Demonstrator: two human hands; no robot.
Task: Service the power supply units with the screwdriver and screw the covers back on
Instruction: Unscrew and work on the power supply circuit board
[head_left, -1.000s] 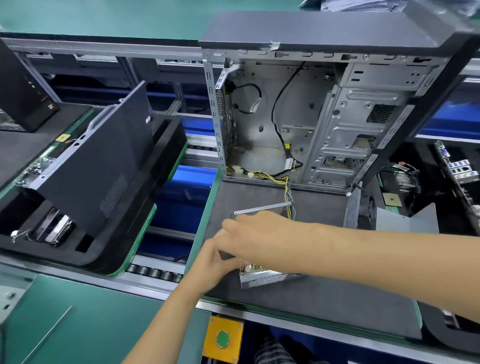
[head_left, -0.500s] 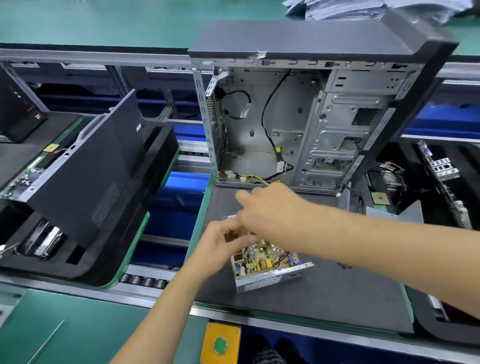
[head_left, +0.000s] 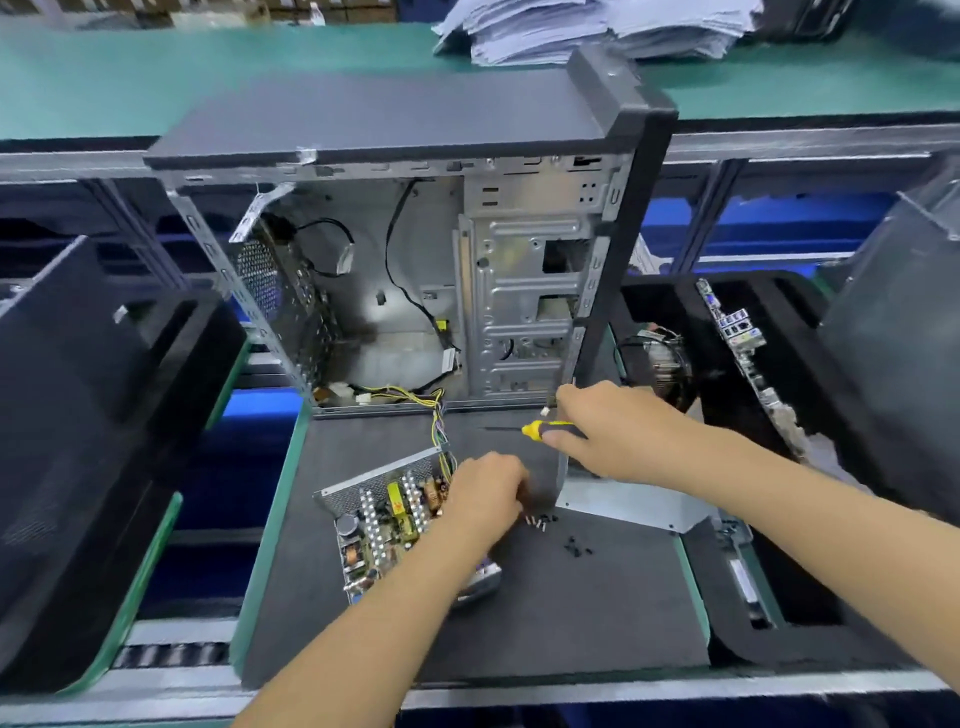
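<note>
An opened power supply unit (head_left: 382, 514) lies on the dark mat (head_left: 571, 613), its circuit board showing, with coloured wires (head_left: 439, 415) running to the case behind. My left hand (head_left: 485, 491) curls over its right edge, beside several small screws (head_left: 540, 519). My right hand (head_left: 618, 436) grips a yellow-and-black screwdriver (head_left: 540, 430), shaft pointing left above the mat. The grey metal cover (head_left: 628, 501) stands on the mat just under my right wrist.
An open computer case (head_left: 467, 260) stands upright behind the mat. More black screws (head_left: 576, 548) lie loose on the mat. Black foam trays hold a side panel at left (head_left: 104, 415) and a motherboard (head_left: 737, 332) and fan at right. Paper stacks (head_left: 597, 26) sit far back.
The cover has come off the unit and now stands to the right. My right hand moved right and now holds the screwdriver. The view has shifted, bringing the case closer.
</note>
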